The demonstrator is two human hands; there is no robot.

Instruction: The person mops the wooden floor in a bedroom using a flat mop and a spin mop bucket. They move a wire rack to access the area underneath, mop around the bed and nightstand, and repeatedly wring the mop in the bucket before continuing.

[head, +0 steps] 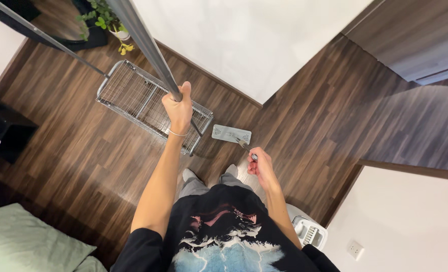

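So, nearest us, by the floor's lower-right edge next to the white wall, sits a white mop bucket, partly hidden by the R arm. Our right hand is just above it, fingers curled shut round the top end of the mop handle; the thin grey shaft runs down & away to the flat grey mop head, which lies flat on the wood floor near mid-room, just beside the rack's corner. We'd judge the mop light & stiff, with a smooth shaft that could slip, so gripping near the top end w/ a full wrap, as now, suits it; the head looks hinged, so it may flop if lifted.

Farther out, our left hand is raised, fingers wrapped tight round a grey metal pole of the wire rack; its mesh base rests on the floor below. Rack prob. light but awkward. Beyond it, a potted plant at the floor's far-left corner.
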